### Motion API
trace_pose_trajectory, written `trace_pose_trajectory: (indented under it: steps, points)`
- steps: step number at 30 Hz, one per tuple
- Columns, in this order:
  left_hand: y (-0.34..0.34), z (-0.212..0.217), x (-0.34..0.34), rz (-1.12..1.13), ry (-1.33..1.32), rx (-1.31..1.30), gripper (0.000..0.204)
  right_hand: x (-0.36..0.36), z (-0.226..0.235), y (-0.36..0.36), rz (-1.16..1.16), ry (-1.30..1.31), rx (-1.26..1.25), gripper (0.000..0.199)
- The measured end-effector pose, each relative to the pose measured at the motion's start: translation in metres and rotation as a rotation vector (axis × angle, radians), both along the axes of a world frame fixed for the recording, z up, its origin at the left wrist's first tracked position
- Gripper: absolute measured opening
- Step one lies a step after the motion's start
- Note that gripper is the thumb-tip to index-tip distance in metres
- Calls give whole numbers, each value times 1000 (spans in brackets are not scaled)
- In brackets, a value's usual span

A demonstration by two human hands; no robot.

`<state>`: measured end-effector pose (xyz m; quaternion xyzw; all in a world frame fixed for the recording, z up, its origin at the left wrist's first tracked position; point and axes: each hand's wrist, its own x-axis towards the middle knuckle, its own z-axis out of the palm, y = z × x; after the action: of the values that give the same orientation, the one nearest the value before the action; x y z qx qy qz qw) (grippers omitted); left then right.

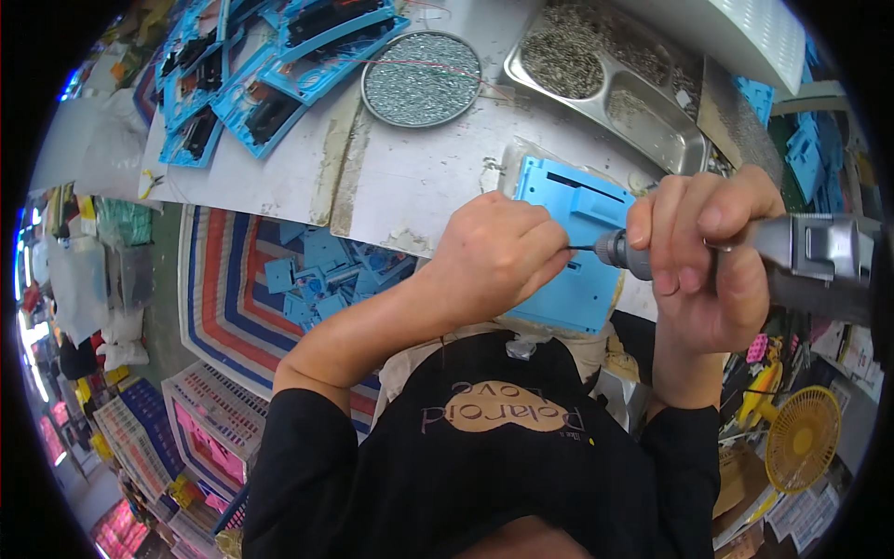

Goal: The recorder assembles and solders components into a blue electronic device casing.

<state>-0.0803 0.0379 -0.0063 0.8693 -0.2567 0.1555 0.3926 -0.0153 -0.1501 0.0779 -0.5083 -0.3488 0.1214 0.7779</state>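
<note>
My right hand [712,242] is wrapped around a silver-grey power screwdriver [808,247], held almost level with its tip pointing left. Its thin dark bit ends at the fingertips of my left hand [503,247]. Those left fingers are pinched together at the bit's end, and whatever lies between them is hidden. Below both hands is a light-blue plastic housing panel [585,296] with a long slot and a raised block, resting in a pale holder at the table's near edge.
A round dish [422,79] of small silver screws sits on the white table [279,177]. Beyond the panel stands a metal compartment tray [666,135] with small metal parts. Assembled blue housings [256,98] pile up back left. A striped woven bag [223,289] holds blue pieces. A yellow fan [803,438] stands right.
</note>
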Motion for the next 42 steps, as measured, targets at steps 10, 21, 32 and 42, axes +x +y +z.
trace_pose_trajectory:
  steps: [10, 21, 32, 42]
  points:
    - [121, -45, 90, 491, 70, 362, 19, 21, 7, -47, -148, 126, -133, 30]
    - [131, -49, 110, 491, -59, 577, 30, -68, -9, -67, -232, 175, -45, 27]
    - [23, -16, 26, -16, -22, -7, 14, -93, -33, -71, -161, 193, -33, 27]
    - [-16, -24, -10, -298, 29, -23, 9, -88, -46, -56, -105, -102, -168, 28]
